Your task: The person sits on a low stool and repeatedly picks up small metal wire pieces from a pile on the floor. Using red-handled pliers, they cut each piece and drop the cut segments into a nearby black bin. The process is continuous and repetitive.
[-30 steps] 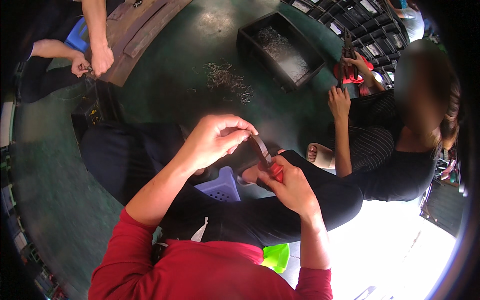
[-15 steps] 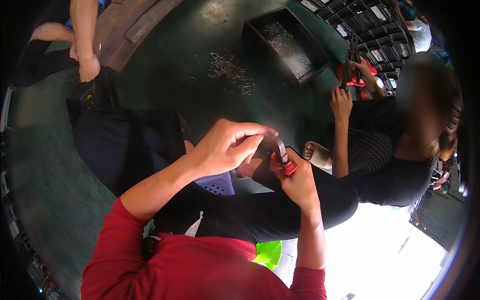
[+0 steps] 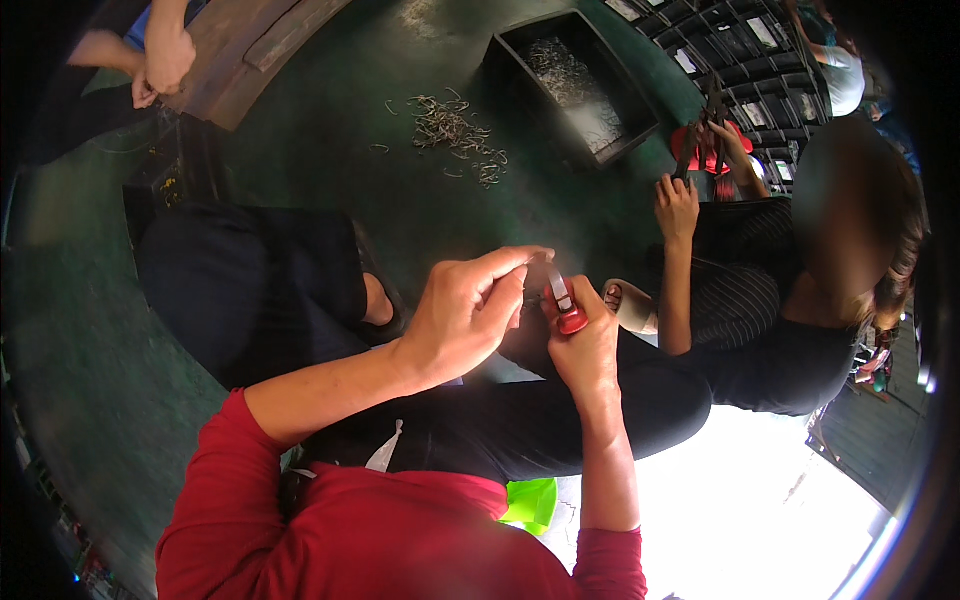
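Observation:
My right hand is closed around red-handled pliers, with their metal head pointing up. My left hand is bent into a pinch, its index finger stretched to the tip of the pliers. Whatever lies between the left fingertips is too small and blurred to make out. Both hands are held above my dark-trousered legs. Beyond them, on the green floor, lies a loose pile of small bent metal pieces, some shaped like hooks.
A black crate holding more metal pieces stands behind the pile. At right sits a person whose hand grips a dark plier-like tool. Another person's hands are by a wooden plank. Stacked black crates stand far right.
My left hand has dropped slightly, still at the tip of the pliers, which have tilted a little. At upper left, the other person's hands have moved upward and closer together.

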`<state>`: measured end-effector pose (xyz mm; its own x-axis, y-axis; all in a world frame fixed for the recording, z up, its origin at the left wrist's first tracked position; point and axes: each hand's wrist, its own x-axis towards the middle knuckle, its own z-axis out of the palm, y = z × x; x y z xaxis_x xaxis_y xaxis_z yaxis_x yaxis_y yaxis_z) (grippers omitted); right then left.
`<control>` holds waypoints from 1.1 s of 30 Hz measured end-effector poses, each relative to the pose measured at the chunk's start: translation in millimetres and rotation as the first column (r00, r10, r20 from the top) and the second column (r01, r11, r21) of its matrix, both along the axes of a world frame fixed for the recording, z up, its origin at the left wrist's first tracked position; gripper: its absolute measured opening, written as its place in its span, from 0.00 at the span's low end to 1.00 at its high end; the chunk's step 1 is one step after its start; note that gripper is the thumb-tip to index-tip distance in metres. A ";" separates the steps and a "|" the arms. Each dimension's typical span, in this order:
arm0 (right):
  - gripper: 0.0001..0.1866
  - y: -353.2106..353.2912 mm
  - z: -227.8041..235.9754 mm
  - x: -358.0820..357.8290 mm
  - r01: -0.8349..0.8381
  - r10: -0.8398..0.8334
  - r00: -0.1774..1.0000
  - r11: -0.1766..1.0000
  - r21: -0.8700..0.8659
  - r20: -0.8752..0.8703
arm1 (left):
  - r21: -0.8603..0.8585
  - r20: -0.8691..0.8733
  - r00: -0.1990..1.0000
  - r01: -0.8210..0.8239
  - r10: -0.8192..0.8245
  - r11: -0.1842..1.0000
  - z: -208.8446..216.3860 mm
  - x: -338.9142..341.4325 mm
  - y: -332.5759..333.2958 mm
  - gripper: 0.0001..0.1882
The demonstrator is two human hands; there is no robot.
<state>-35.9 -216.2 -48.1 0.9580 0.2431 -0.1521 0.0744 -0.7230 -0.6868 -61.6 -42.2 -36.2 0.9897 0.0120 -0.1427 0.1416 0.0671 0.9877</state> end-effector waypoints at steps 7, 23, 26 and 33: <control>0.15 7.5 -5.4 1.0 0.038 -0.040 0.995 0.999 0.024 0.094 | -0.063 -0.052 0.996 -0.068 0.065 0.996 1.9 -2.6 -2.3 0.14; 0.10 -11.6 24.1 4.2 -0.047 0.073 0.923 0.996 0.077 -0.378 | -0.158 -0.132 0.990 0.023 -0.044 0.987 -4.8 25.7 21.7 0.09; 0.15 -14.1 37.1 -0.7 0.139 0.189 0.616 0.929 0.342 -0.765 | -0.389 -0.186 0.981 -0.031 -0.045 0.921 -5.6 31.8 26.2 0.10; 0.27 -1.1 38.7 -17.5 0.332 0.479 0.414 0.712 0.619 -0.774 | -0.474 -0.171 0.985 -0.079 -0.003 0.877 -2.3 28.4 23.0 0.11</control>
